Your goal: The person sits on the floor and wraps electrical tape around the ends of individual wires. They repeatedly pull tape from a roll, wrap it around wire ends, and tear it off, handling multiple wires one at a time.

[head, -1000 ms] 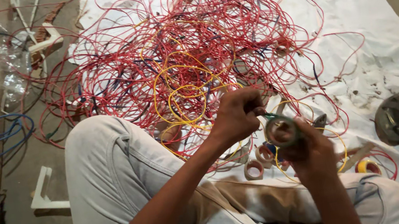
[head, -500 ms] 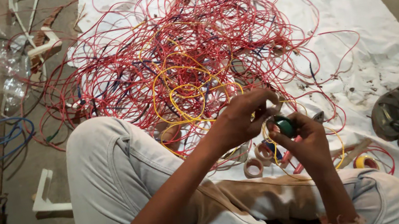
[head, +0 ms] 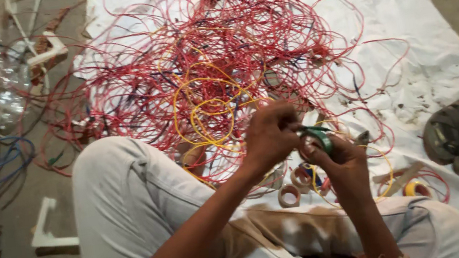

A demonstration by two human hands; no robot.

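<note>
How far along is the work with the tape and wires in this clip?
Early, by the look of it. Done: nothing clearly finished shows. In hand: the right hand holds a green roll of tape while the left hand pinches at it. Left: the big tangle of red and yellow wires lies loose on the white sheet, with spare tape rolls nearby.

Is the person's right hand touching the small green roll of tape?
Touching. The head view shows the right hand wrapped around the small green roll of tape, fingers curled against its rim with no gap. The left hand pinches the tape's end beside it.
</note>
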